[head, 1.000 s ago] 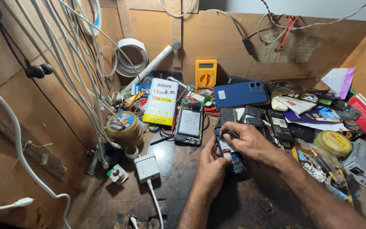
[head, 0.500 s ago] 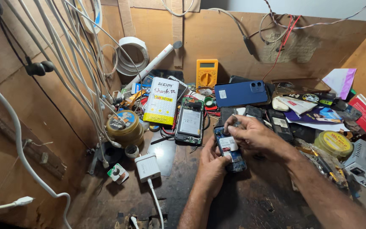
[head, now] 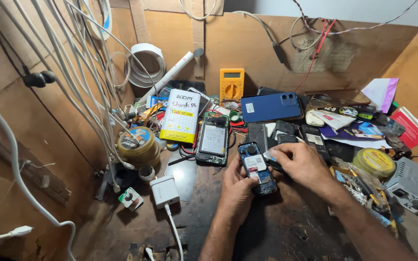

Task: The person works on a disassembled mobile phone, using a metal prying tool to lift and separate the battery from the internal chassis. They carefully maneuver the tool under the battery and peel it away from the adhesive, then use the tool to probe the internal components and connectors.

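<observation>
My left hand [head: 235, 186] grips a small open phone [head: 256, 166] with its back cover off, its blue frame and white label showing. My right hand [head: 300, 163] is beside the phone's right edge, pinching a small pale piece [head: 269, 154] between thumb and fingertips. Both hands are above the dark worn bench. An opened smartphone [head: 213, 139] with a white battery lies just left of them.
A blue phone [head: 271, 106] and yellow multimeter [head: 231, 83] stand at the back. White charger [head: 164, 191], round tin [head: 138, 143], yellow tape roll [head: 374, 162] and grey box [head: 413, 184] crowd the bench. White cables [head: 73, 72] hang along the left wall.
My right hand has lifted off the small phone and moved to its right, now holding a small pale piece. The phone's inner side is uncovered.
</observation>
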